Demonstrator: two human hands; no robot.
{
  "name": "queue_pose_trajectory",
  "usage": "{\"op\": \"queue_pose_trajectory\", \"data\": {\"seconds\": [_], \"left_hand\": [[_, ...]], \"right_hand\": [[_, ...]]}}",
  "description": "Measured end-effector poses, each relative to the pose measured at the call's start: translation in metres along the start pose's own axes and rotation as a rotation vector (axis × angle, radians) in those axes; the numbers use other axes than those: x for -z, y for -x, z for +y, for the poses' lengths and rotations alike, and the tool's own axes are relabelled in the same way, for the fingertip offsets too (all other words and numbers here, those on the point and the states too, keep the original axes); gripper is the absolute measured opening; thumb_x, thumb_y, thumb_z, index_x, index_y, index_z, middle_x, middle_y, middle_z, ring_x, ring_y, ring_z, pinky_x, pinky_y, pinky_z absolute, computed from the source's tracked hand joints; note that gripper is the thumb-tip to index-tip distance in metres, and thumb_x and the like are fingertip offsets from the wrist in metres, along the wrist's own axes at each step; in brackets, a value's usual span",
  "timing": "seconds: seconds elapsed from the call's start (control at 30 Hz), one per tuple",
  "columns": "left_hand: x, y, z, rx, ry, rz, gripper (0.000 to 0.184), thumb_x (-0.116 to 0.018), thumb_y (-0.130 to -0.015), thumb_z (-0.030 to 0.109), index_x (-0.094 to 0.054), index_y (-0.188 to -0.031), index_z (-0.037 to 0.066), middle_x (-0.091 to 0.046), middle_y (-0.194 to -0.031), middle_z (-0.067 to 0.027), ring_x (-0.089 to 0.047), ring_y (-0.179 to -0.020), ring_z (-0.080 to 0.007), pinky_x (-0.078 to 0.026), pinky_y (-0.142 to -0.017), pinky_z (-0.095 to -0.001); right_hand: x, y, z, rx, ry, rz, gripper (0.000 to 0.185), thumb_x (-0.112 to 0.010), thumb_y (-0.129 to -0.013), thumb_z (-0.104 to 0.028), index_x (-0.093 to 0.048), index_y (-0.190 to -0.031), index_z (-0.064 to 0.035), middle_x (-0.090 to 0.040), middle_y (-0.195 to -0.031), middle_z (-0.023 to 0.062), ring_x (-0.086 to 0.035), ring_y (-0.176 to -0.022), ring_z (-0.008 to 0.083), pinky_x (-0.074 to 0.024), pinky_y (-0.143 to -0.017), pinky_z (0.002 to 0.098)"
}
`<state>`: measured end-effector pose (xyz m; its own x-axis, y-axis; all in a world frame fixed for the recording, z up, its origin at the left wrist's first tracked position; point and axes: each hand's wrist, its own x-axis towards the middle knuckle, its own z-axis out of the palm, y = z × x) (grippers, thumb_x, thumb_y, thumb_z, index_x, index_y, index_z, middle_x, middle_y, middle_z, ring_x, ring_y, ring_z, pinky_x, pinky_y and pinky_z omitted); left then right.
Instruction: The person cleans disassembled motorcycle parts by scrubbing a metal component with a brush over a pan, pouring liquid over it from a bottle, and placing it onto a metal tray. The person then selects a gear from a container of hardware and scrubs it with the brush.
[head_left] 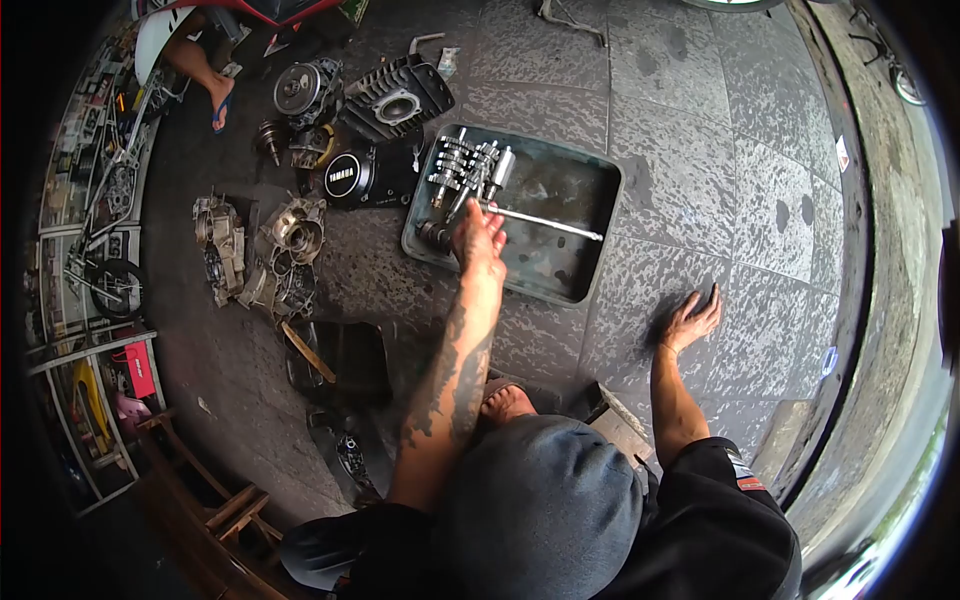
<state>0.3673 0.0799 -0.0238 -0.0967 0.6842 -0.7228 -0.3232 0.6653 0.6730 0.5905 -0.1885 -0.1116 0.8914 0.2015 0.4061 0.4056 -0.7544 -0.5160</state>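
My left hand (480,238) reaches over the left part of a shallow grey-green tray (612,215). Its fingers close around the near end of a long, thin metal rod (545,219), which points right across the tray. Just beyond the fingertips lie gear shafts (455,165) with several stacked gears, beside a shiny metal cylinder (503,168). A dark ribbed part (434,236) sits by my left wrist, partly covered. To the right of the tray, my right hand (692,318) is held low over the floor tiles, fingers spread, holding nothing.
Left of the tray lie a black YAMAHA cover (345,178), a finned cylinder block (398,100), a round engine part (297,90) and opened crankcase halves (220,245). Nearer stands a dark bin (350,365) with a wooden stick (308,352). Another person's foot (221,98) shows at upper left.
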Motion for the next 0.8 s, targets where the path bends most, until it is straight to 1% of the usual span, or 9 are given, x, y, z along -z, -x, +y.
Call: {"op": "queue_pose_trajectory", "data": {"seconds": [0.1, 0.17, 0.27, 0.4, 0.43, 0.5, 0.57, 0.67, 0.8], "left_hand": [[0.01, -0.002, -0.035, 0.063, 0.058, 0.1, 0.044, -0.059, -0.084, 0.055, -0.057, -0.103, 0.015, -0.061, -0.102, 0.0025, -0.055, -0.093, -0.0117, -0.043, -0.074, -0.0298], [0.016, 0.002, -0.041, 0.075, 0.082, 0.09, 0.046, -0.058, -0.085, 0.055, -0.057, -0.103, 0.013, -0.06, -0.105, 0.0015, -0.053, -0.093, -0.0122, -0.044, -0.076, -0.0312], [0.029, -0.009, -0.046, 0.084, 0.167, 0.258, 0.044, -0.056, -0.087, 0.053, -0.055, -0.102, 0.012, -0.059, -0.1, 0.0018, -0.052, -0.09, -0.0127, -0.044, -0.077, -0.0337], [0.029, -0.007, -0.043, 0.021, 0.114, 0.324, 0.039, -0.057, -0.088, 0.05, -0.054, -0.1, 0.013, -0.059, -0.094, 0.0021, -0.053, -0.085, -0.0127, -0.046, -0.072, -0.0338], [0.028, -0.007, -0.046, 0.017, 0.093, 0.297, 0.038, -0.058, -0.088, 0.049, -0.054, -0.1, 0.013, -0.06, -0.091, 0.001, -0.054, -0.081, -0.0128, -0.047, -0.065, -0.0331], [0.032, -0.013, -0.051, 0.032, -0.02, 0.196, 0.038, -0.054, -0.09, 0.047, -0.047, -0.107, 0.014, -0.062, -0.095, -0.0036, -0.054, -0.08, -0.0129, -0.047, -0.059, -0.0338], [0.034, -0.004, -0.054, -0.005, -0.125, 0.143, 0.036, -0.053, -0.09, 0.042, -0.048, -0.108, 0.012, -0.062, -0.094, -0.0046, -0.055, -0.08, -0.0134, -0.047, -0.061, -0.034], [0.025, 0.027, -0.05, -0.12, -0.256, 0.129, 0.034, -0.052, -0.089, 0.036, -0.05, -0.108, 0.008, -0.062, -0.092, -0.0061, -0.056, -0.08, -0.014, -0.047, -0.062, -0.0343], [0.007, 0.066, -0.037, -0.255, -0.368, 0.032, 0.031, -0.051, -0.089, 0.027, -0.052, -0.108, 0.003, -0.063, -0.089, -0.0081, -0.058, -0.081, -0.0148, -0.048, -0.065, -0.0346]], "right_hand": [[-0.001, 0.0, -0.002, -0.016, -0.026, -0.019, 0.04, -0.052, -0.093, -0.027, -0.051, -0.128, -0.0085, -0.05, -0.126, 0.0145, -0.042, -0.121, 0.0316, -0.0286, -0.103, 0.0441], [-0.001, 0.0, 0.0, -0.022, -0.041, -0.039, 0.041, -0.051, -0.092, -0.026, -0.049, -0.13, -0.0093, -0.048, -0.127, 0.0142, -0.04, -0.121, 0.0317, -0.0266, -0.104, 0.0455], [-0.002, 0.002, 0.003, -0.011, -0.03, -0.046, 0.04, -0.051, -0.093, -0.026, -0.049, -0.13, -0.0096, -0.049, -0.127, 0.0139, -0.042, -0.121, 0.0317, -0.027, -0.104, 0.0454], [0.0, 0.001, 0.002, -0.03, -0.034, -0.072, 0.041, -0.052, -0.092, -0.025, -0.049, -0.129, -0.009, -0.05, -0.127, 0.0145, -0.042, -0.121, 0.0316, -0.0291, -0.103, 0.0445], [0.001, 0.0, 0.001, 0.012, -0.023, -0.046, 0.04, -0.054, -0.091, -0.024, -0.051, -0.128, -0.0073, -0.052, -0.124, 0.0151, -0.046, -0.117, 0.0326, -0.0326, -0.101, 0.0433], [0.005, -0.004, -0.002, 0.104, -0.032, 0.007, 0.036, -0.054, -0.092, -0.024, -0.055, -0.122, -0.0042, -0.057, -0.118, 0.0167, -0.052, -0.11, 0.0326, -0.0392, -0.095, 0.0437], [-0.001, -0.002, 0.013, 0.105, -0.096, -0.029, 0.036, -0.055, -0.092, -0.022, -0.055, -0.122, -0.0037, -0.056, -0.119, 0.0166, -0.052, -0.11, 0.0333, -0.0382, -0.096, 0.0437], [-0.018, 0.001, 0.019, 0.42, -0.336, -0.34, 0.034, -0.054, -0.091, -0.023, -0.056, -0.12, -0.0048, -0.058, -0.116, 0.0158, -0.053, -0.109, 0.033, -0.0389, -0.095, 0.0445], [-0.006, 0.082, -0.049, 0.745, -0.506, -0.552, 0.03, -0.052, -0.091, -0.025, -0.059, -0.114, -0.0069, -0.06, -0.111, 0.0144, -0.056, -0.105, 0.0324, -0.0403, -0.092, 0.0461]]}}
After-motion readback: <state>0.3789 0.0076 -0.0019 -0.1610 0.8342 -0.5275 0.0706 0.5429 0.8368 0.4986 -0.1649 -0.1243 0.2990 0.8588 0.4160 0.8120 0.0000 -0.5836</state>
